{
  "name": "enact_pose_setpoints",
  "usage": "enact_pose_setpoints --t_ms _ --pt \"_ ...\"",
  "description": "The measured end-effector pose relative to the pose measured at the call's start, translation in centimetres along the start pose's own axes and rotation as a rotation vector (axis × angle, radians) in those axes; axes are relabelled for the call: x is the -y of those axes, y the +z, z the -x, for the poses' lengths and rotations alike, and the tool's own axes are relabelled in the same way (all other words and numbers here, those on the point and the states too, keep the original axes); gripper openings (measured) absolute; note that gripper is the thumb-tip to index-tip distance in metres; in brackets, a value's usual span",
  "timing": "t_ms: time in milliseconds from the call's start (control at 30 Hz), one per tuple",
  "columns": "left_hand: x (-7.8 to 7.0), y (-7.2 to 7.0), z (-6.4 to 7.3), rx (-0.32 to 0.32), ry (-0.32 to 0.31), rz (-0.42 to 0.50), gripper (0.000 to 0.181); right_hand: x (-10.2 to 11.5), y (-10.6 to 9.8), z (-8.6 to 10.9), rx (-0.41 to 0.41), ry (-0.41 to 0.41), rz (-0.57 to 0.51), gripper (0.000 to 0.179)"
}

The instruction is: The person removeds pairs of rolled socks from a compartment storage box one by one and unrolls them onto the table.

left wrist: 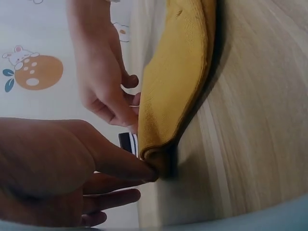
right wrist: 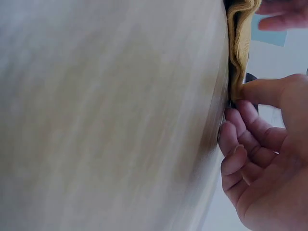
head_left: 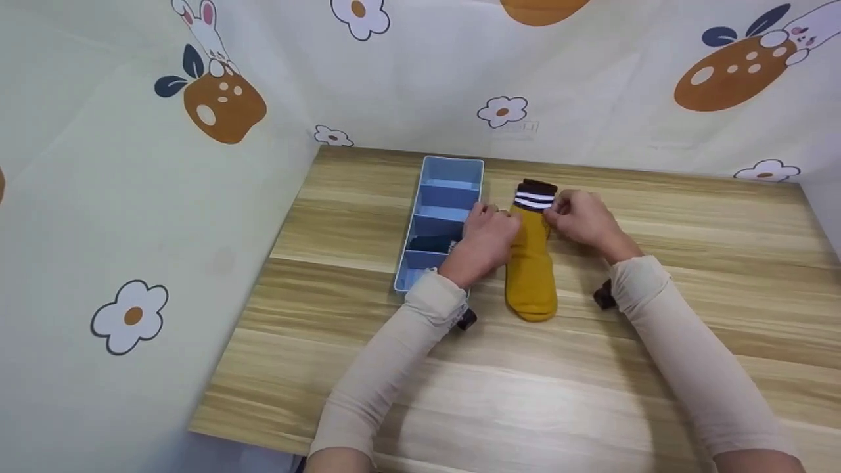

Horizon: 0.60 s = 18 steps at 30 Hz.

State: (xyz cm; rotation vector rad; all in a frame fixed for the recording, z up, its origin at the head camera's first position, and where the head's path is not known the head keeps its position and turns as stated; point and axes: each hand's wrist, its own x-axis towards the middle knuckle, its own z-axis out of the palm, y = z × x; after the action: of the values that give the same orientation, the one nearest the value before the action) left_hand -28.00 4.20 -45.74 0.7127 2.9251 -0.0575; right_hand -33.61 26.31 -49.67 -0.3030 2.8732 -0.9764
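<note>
A mustard-yellow sock (head_left: 531, 282) lies flat on the wooden table, its dark cuff with white stripes pointing to the back wall. Its edge shows several layers in the right wrist view. My left hand (head_left: 489, 233) pinches the sock's left edge below the stripes, thumb on top in the left wrist view. Opposite it, my right hand (head_left: 583, 217) pinches the right edge near the striped band. In the right wrist view, the thumb and forefinger of that hand (right wrist: 269, 159) meet at the yellow fabric (right wrist: 243, 43), its other fingers curled.
Left of the sock stands a long blue divided box (head_left: 420, 203); a dark folded cloth item (head_left: 430, 243) sits in one compartment. My left hand and forearm overlap its right side. Patterned sheeting (head_left: 420, 85) hangs behind the wooden table (head_left: 341, 217) and along its left.
</note>
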Motion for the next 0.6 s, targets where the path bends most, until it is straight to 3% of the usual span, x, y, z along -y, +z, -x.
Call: enact_pose_setpoints --t_ms 200,400,600 --pt "-0.17 0.04 -0.03 0.028 -0.002 -0.005 0.038 -0.53 -0.03 -0.02 -0.07 0.009 -0.108 0.011" --pt "-0.24 -0.2 -0.02 0.033 0.007 0.049 0.04 -0.89 -0.12 -0.06 -0.009 -0.027 -0.2 0.025" --pt "-0.27 -0.32 -0.04 0.029 0.003 0.05 0.041 -0.65 -0.09 -0.15 0.011 0.006 -0.202 0.027"
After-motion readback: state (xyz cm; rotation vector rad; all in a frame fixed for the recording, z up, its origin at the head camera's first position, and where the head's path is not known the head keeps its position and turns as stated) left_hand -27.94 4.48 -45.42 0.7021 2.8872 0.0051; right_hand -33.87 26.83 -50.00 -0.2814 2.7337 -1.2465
